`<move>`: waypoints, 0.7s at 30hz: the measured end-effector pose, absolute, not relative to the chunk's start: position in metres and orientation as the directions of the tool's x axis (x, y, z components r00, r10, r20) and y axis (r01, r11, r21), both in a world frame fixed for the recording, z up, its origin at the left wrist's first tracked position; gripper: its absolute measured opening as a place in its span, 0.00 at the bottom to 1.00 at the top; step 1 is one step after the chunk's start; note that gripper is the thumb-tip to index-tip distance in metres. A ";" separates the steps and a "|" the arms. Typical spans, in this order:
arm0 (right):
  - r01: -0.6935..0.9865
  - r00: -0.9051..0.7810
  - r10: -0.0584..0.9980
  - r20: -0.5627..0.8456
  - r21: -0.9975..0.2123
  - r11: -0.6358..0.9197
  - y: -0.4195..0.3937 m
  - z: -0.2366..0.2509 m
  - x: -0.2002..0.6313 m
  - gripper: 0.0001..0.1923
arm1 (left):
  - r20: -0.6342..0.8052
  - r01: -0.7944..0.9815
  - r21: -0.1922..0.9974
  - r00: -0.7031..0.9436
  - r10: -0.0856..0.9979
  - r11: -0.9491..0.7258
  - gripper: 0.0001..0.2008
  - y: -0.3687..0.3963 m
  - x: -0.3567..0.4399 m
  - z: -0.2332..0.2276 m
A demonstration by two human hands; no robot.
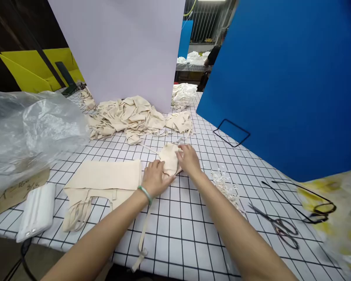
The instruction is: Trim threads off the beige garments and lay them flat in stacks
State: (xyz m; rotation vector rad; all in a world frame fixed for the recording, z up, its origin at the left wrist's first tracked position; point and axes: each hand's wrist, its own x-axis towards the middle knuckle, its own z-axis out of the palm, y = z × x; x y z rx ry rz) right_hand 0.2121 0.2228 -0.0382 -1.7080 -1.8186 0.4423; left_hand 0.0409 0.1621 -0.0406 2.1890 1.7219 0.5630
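Note:
A small cream cloth piece [169, 158] with a rounded top lies between my two hands on the checked cloth. My left hand [155, 179], with a pale green bangle at the wrist, grips its lower left side between fingers and thumb. At its right edge, my right hand [189, 160] is closed in a pinch on the cloth. A long cream strap [142, 244] trails below my left wrist towards the table's front edge. Left of my left hand are flat-stacked cream cloth pieces [105, 175] with looped straps.
A heap of cream cloth [131, 115] lies behind my hands, before a pale lilac panel [119, 47]. On the right are thread scraps [226, 187], scissors [276, 224], glasses [321, 210] and a blue panel [283, 86]. Plastic sheeting [38, 128] and a white power bank [38, 210] occupy the left.

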 end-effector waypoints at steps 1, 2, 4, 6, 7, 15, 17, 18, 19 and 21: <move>0.782 0.015 0.982 0.186 -0.614 0.105 0.236 -0.037 0.208 0.09 | 0.141 0.847 0.481 0.180 0.974 -0.226 0.24 0.168 0.045 -0.042; 0.781 0.018 0.984 0.175 -0.617 0.096 0.245 -0.035 0.204 0.08 | 0.157 0.840 0.500 0.152 0.976 -0.211 0.24 0.175 0.047 -0.042; 0.769 0.007 0.987 0.162 -0.632 0.098 0.254 -0.025 0.199 0.03 | 0.159 0.830 0.528 0.112 0.981 -0.180 0.24 0.194 0.044 -0.037; 0.740 -0.034 0.984 0.175 -0.657 0.142 0.249 -0.005 0.200 0.02 | 0.152 0.813 0.546 0.138 0.979 -0.199 0.32 0.214 0.036 -0.023; 0.692 -0.073 0.978 0.196 -0.696 0.191 0.243 0.009 0.203 0.03 | 0.155 0.790 0.564 0.184 0.971 -0.240 0.36 0.223 0.032 -0.013; -0.048 -0.136 0.922 0.361 -0.932 0.358 0.129 0.132 0.238 0.11 | 0.003 0.197 0.952 0.762 0.647 -0.236 0.12 0.195 -0.008 0.099; -0.090 -0.068 0.946 0.317 -0.946 0.310 0.111 0.138 0.242 0.10 | 0.000 0.143 0.976 0.752 0.659 -0.163 0.11 0.175 -0.022 0.119; -0.097 -0.039 0.957 0.289 -0.954 0.284 0.107 0.136 0.243 0.11 | -0.010 0.135 0.982 0.733 0.680 -0.132 0.11 0.169 -0.027 0.125; -0.102 -0.013 0.966 0.258 -0.961 0.255 0.107 0.130 0.244 0.12 | -0.026 0.137 0.985 0.713 0.701 -0.103 0.11 0.165 -0.030 0.128; -0.103 0.031 0.983 0.182 -0.978 0.184 0.116 0.109 0.247 0.15 | -0.062 0.168 0.983 0.677 0.734 -0.072 0.13 0.167 -0.032 0.122</move>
